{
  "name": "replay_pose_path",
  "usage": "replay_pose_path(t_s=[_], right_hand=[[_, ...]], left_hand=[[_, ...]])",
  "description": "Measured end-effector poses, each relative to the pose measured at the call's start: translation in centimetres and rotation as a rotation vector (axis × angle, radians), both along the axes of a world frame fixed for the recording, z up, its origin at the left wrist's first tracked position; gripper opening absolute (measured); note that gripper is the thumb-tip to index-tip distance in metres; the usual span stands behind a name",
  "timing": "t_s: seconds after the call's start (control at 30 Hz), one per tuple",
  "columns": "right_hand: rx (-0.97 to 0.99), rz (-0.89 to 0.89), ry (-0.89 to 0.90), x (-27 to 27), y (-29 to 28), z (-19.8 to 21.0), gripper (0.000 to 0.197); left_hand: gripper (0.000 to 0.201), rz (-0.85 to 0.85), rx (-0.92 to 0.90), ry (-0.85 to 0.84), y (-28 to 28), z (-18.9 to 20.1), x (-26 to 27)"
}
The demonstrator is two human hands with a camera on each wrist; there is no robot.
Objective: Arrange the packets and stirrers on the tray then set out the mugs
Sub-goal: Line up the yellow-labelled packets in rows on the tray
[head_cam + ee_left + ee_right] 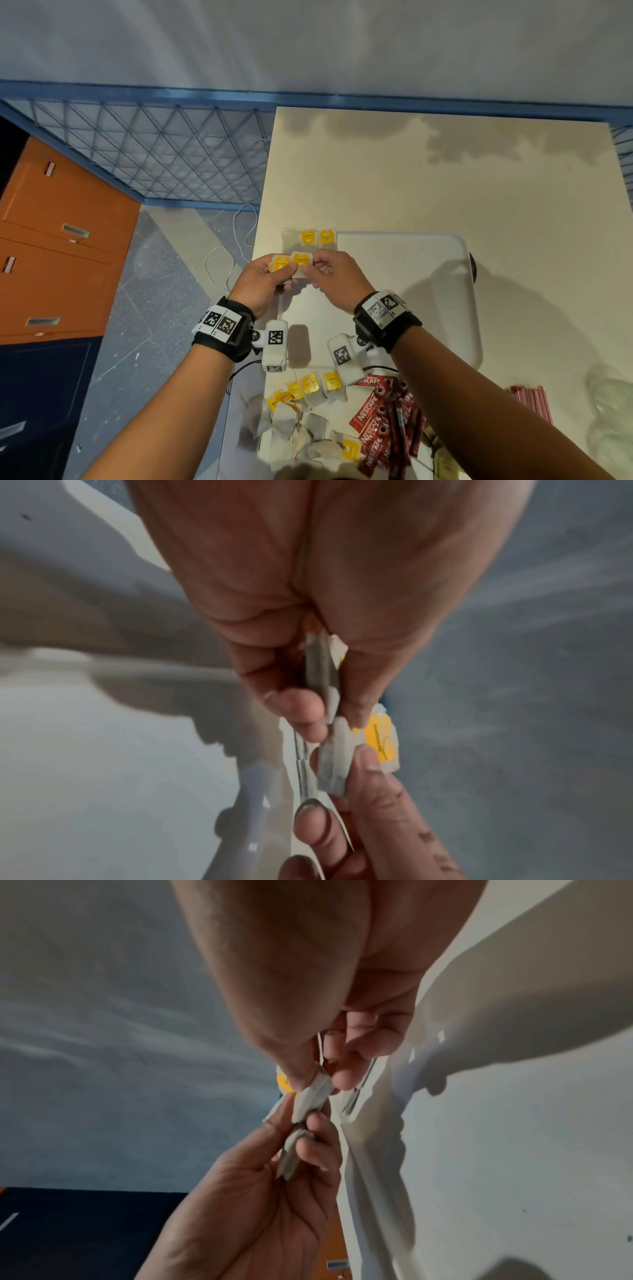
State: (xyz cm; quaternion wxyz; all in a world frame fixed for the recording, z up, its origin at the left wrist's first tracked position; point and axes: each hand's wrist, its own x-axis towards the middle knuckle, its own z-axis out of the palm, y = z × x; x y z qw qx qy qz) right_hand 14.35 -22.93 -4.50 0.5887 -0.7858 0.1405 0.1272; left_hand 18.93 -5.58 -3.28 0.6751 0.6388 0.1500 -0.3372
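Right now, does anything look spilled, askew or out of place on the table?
Yes. The loose tea bags lie in a jumbled heap at the near table edge, beside scattered coffee sachets, none yet on the tray. Only three tea bags sit in a neat row at its far left corner.

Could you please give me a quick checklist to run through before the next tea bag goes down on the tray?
1. Left hand grips the held tea bags: ok.
2. Right hand pinches the right-hand bag of the stack: ok.
3. Bag separated from the stack: cannot tell; they overlap.
4. Row of tea bags on the tray lies side by side along the far left edge: ok.
5. Bare space on the tray beside that row: ok.
6. Mugs set out: cannot tell; none is clearly in view.
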Motion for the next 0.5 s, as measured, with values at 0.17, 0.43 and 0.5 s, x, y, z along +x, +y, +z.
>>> replay_pose_path(t_s=[0.17, 0.43, 0.5], right_hand=[[-0.113, -0.044, 0.057, 0.5, 0.2, -0.6, 0.017], [-0.222, 0.006, 0.096, 1.3, 1.2, -0.1, 0.031], [-0.253, 0.040, 0.096, 1.6, 1.7, -0.2, 0.032]], left_hand=[[0.016, 0.071, -0.050, 0.029, 0.4, 0.4, -0.4], [0.032, 0.246, -0.014, 0.011, 3.1, -0.3, 0.0], [0.031, 0.252, -0.014, -0.003, 3.4, -0.3, -0.2]])
